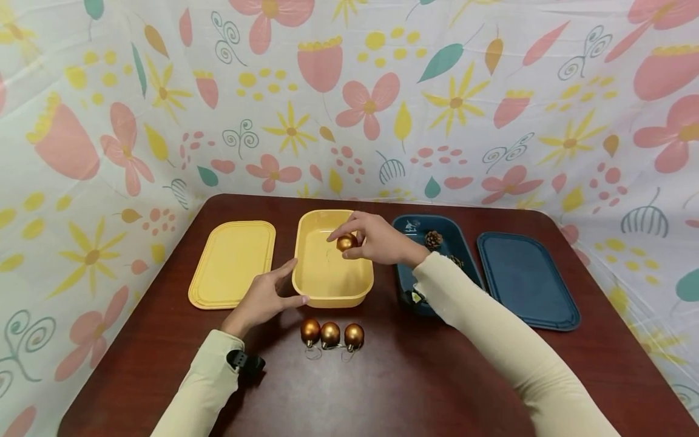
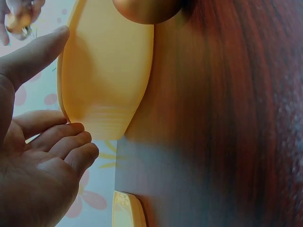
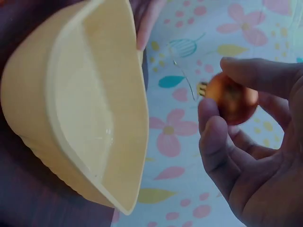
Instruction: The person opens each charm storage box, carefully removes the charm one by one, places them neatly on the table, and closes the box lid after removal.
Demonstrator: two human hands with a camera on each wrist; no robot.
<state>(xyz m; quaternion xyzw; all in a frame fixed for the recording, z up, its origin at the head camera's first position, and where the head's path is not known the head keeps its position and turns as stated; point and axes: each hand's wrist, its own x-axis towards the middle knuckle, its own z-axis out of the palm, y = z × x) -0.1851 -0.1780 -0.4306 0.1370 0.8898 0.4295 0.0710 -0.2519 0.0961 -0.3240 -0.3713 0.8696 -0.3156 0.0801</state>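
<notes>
My right hand [image 1: 377,240] pinches a copper-coloured Christmas ball [image 1: 346,243] over the yellow container [image 1: 333,300]. In the right wrist view, the ball [image 3: 232,100] sits between thumb and fingers, with a thin wire hook dangling from its gold cap. The left hand [image 1: 263,297] touches the container's near left side with spread fingers. Seen from the left wrist, its thumb meets the rim and its loosely bent fingers [image 2: 71,144] lie by the outer wall. Three more copper balls [image 1: 330,335] with wire hooks lie in a row in front of the container.
A yellow lid [image 1: 235,261] lies left of the yellow container. To the right stands a dark blue container [image 1: 403,279] with pine cones [image 1: 434,240] in it, partly hidden by my right arm. A blue lid [image 1: 526,279] lies beyond it. Patterned cloth [image 1: 349,121] hangs behind the table.
</notes>
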